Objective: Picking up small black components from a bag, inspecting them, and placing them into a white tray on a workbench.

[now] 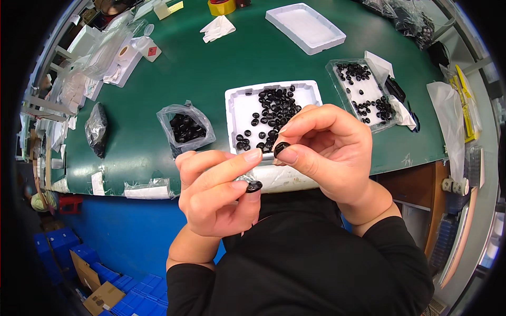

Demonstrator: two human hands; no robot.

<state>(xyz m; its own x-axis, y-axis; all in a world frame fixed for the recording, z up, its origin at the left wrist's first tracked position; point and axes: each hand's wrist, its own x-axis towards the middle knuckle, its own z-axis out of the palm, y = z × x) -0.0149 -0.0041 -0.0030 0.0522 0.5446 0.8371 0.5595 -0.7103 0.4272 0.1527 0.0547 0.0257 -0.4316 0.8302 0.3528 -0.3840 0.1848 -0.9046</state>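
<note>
Between the thumb and fingers of my left hand point(219, 192) is a small glossy black oval piece point(254, 186). My right hand point(332, 150) pinches another round black piece point(281, 149) between thumb and forefinger, slightly higher and to the right. Both hands are raised in front of the table's near edge, close together but apart. Just beyond them lies a white tray point(230, 113) with many loose black pieces point(276, 105), partly hidden by my right hand. Left of the tray, an open clear plastic bag point(205, 118) holds more black pieces point(185, 128).
A clear tray point(345, 97) with black pieces lies at right on the green table point(211, 63). Farther back are a white tray point(305, 29), white glove point(217, 28) and yellow tape roll point(222, 7). A filled bag point(96, 130) and a plastic bottle point(147, 48) stand left.
</note>
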